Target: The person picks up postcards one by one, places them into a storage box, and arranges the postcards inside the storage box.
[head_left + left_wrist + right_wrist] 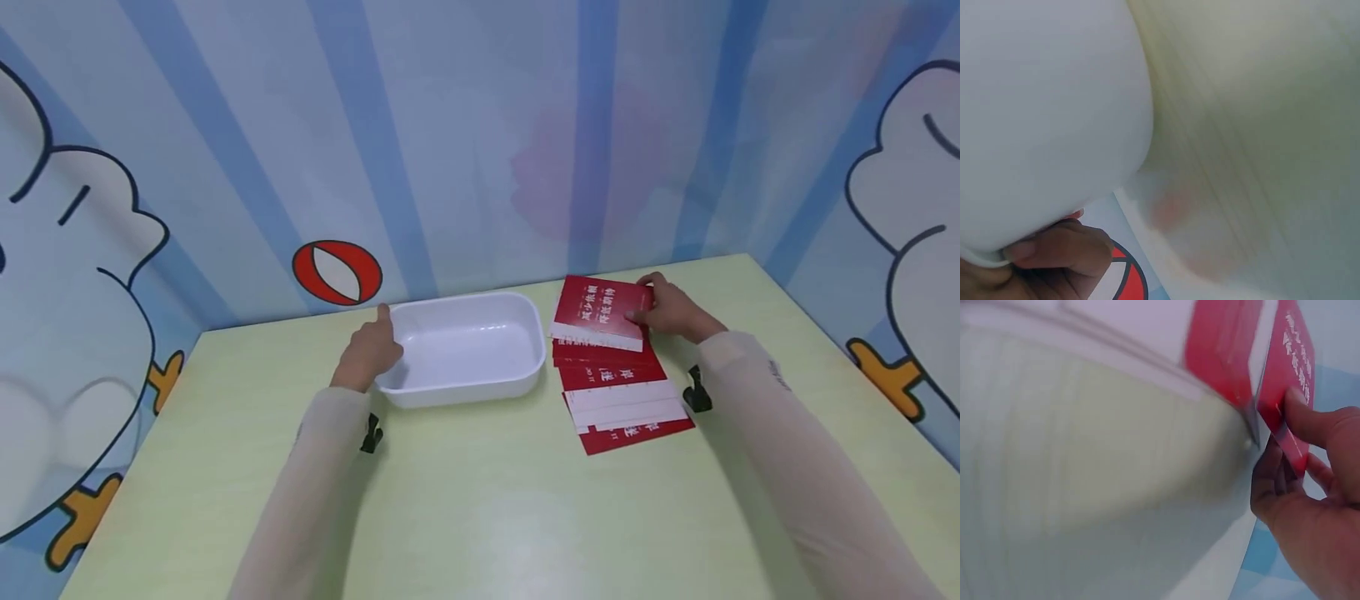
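Observation:
At its left end, a white rectangular tub (467,392) is gripped by my left hand (369,350). The left wrist view shows the thumb and fingers (1063,253) curled over the rim of the tub (1054,112). My right hand (672,310) pinches red cards (596,302) with white characters by their right edge, thumb on top. In the right wrist view these cards (1291,356) are tilted, with fingers beneath. More red and white cards (618,404) lie overlapping in a fanned row below them, right of the tub. The inside of the tub holds nothing visible.
The pale yellow table (465,500) ends at a blue striped wall (465,150) just behind the tub and cards. Cartoon figures and a red and white ball (337,272) are printed on the walls. A black clip (697,392) hangs at the right cuff.

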`<state>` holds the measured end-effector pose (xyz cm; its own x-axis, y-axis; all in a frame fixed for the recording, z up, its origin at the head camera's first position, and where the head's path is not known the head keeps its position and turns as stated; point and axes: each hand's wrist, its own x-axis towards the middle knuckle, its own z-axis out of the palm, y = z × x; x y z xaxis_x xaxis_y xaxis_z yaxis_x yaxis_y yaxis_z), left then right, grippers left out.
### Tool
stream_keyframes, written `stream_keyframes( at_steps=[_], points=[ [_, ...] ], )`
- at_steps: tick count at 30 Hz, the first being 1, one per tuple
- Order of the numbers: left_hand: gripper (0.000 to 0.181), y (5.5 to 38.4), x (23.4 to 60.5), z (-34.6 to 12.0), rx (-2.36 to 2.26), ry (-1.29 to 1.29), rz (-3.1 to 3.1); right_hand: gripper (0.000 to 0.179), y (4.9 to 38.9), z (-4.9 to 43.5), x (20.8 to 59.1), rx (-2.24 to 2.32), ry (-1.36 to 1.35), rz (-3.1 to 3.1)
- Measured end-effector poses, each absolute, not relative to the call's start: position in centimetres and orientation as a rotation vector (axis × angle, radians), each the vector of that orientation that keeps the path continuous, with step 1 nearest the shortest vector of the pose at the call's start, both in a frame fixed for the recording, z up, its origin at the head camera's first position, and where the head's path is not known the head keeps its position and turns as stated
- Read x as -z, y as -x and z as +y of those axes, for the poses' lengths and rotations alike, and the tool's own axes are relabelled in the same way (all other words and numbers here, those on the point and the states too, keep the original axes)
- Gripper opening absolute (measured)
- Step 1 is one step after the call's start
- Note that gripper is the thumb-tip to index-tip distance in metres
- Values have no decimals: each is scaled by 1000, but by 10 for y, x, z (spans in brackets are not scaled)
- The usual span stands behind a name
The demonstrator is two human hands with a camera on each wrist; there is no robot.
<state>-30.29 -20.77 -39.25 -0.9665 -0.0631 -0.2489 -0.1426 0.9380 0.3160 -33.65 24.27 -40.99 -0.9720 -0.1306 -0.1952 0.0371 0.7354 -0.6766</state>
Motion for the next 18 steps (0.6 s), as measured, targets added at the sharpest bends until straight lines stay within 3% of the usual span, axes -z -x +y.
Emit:
stream_keyframes(
  at_steps=[6, 18],
  points=[
    [79, 304, 390, -204, -530, 196, 2844, 71, 334, 244, 406, 1290, 84, 2560],
    [81, 317, 392, -191, -562, 226, 2810, 75, 327, 242, 381, 1786, -149, 2220]
  ],
)
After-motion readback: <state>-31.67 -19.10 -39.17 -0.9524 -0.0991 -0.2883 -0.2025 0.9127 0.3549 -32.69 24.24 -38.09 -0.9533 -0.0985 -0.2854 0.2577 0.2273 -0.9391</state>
